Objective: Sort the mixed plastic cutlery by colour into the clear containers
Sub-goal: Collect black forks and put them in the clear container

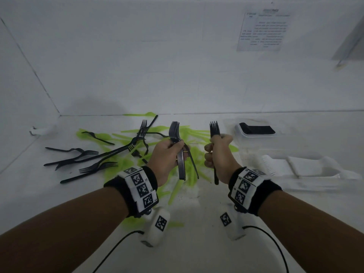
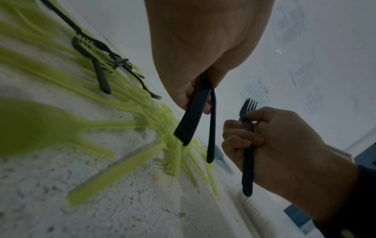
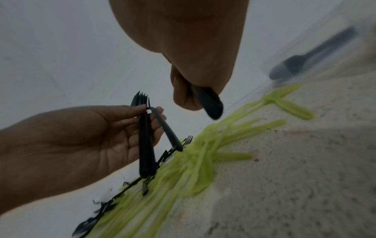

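Black forks (image 1: 82, 158) lie loose at the left over green cutlery (image 1: 189, 134). Left hand (image 1: 169, 152) pinches a nested stack (image 1: 180, 154), tines up, probably to drop them together. Right hand (image 1: 218, 154) fists one fork (image 1: 214, 131), seemingly to add. Far right, one container (image 1: 244, 136) holds black pieces.

Left hand (image 1: 169, 152) raised, fingers curled, grip full; right hand (image 1: 217, 152) level beside it, fisted, grip closed, forearms parallel.
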A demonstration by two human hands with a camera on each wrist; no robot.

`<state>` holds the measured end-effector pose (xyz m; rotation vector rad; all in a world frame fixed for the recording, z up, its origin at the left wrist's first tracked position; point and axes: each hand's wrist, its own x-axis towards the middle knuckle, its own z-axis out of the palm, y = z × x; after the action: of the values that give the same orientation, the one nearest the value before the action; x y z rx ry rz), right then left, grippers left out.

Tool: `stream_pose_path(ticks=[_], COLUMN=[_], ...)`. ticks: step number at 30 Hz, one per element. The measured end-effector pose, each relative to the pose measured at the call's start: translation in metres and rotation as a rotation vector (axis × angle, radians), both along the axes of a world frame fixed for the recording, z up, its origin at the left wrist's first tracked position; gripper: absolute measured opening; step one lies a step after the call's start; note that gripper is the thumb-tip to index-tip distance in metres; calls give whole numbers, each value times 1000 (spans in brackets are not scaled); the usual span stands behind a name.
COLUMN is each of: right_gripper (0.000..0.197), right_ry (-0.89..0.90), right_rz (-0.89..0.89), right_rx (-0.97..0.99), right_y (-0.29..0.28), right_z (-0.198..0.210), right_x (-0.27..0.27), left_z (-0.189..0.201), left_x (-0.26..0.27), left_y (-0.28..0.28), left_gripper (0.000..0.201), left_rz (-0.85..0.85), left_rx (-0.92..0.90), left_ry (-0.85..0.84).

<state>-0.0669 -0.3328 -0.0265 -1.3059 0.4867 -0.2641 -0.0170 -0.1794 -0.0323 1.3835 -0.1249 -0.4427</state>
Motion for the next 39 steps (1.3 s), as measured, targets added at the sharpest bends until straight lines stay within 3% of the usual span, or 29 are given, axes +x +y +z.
stream_pose_path(ticks=[4, 6, 11, 18, 25, 30, 33, 36, 37, 39], right_gripper=[5, 16, 29, 36, 60, 53, 86, 56, 54, 68], right_ry=[-60, -139, -94, 1, -62, -7, 57, -10, -17, 12], right_rz=[175, 179, 197, 330, 365, 384, 360, 406, 411, 378], right_rx=[-195, -254, -198, 55, -18, -164, -272, -366, -381, -330], right_y=[11, 15, 27, 38, 55, 60, 58, 59, 62, 68], right_z=[-3, -2, -2, 0, 0, 3, -8, -17, -14, -11], right_x=[0, 1, 5, 3, 9, 13, 17, 16, 15, 18], left_z=[-3, -3, -1, 6, 5, 12, 14, 12, 10, 8], left_x=[-5, -7, -8, -7, 0, 2, 5, 5, 4, 5], left_y=[-3, -5, -4, 7, 18, 32, 39, 44, 45, 46], left_gripper=[21, 21, 22, 21, 24, 24, 28, 29, 30, 29], left_rz=[-26, -53, -78, -112, -132, -231, -261, -258, -263, -254], left_rx=[10, -9, -61, -69, 5, -5, -62, -85, -95, -110], left_ry=[4, 8, 17, 9, -5, 35, 122, 162, 166, 148])
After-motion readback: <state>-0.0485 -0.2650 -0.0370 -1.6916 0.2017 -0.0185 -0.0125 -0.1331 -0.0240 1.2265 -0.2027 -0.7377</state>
